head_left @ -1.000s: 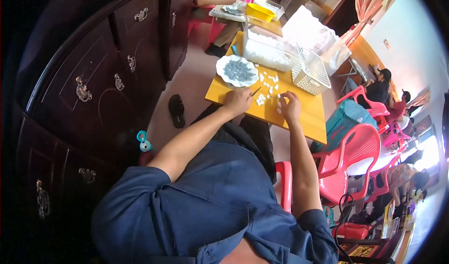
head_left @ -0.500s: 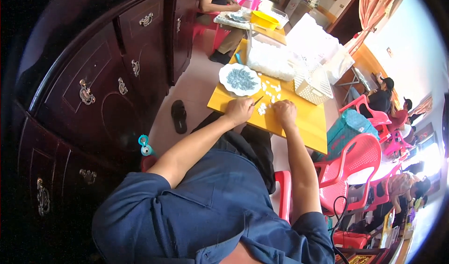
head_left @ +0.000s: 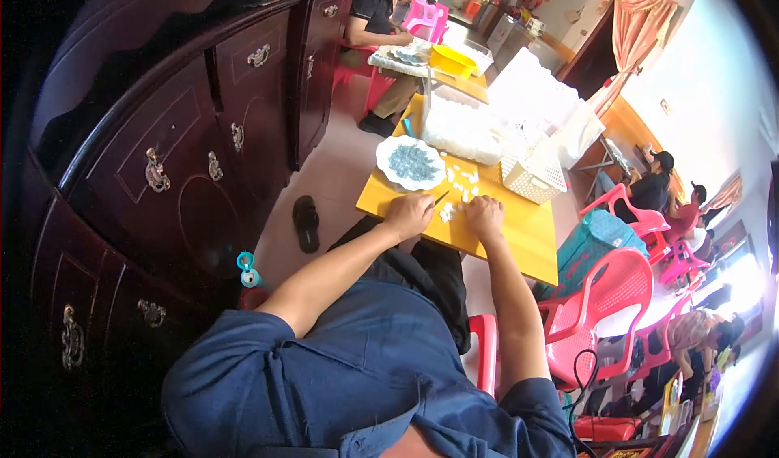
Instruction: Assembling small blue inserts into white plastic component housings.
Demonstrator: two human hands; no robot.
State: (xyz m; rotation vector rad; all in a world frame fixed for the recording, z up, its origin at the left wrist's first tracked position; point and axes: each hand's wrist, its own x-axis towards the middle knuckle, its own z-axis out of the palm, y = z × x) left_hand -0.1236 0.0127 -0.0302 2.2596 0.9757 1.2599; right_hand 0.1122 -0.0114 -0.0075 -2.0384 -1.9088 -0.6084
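Observation:
My left hand (head_left: 408, 215) is closed around a thin dark pointed tool (head_left: 441, 197), whose tip sticks out toward the small white pieces. Too little of the tool shows to tell its kind. Beside it, my right hand (head_left: 485, 215) rests at the near edge of the yellow table (head_left: 527, 251) with fingers curled in; whatever they hold is hidden. Several small white pieces (head_left: 447, 212) lie in a little heap between the hands, and others are scattered farther off. A white scalloped plate (head_left: 386, 154) heaped with grey-blue bits (head_left: 412, 163) stands beyond my left hand.
Behind the plate stands a clear bin of white pieces (head_left: 461, 129), with a white plastic basket (head_left: 531, 184) to its right. Pink chairs (head_left: 596, 312) and a teal bag (head_left: 596, 243) are on the right; dark cabinets (head_left: 178, 158) line the left. A co-worker (head_left: 375, 20) sits beyond.
The view has tilted, so the table and hands appear slightly lower and farther left. My hands keep nearly the same places and grips over the table.

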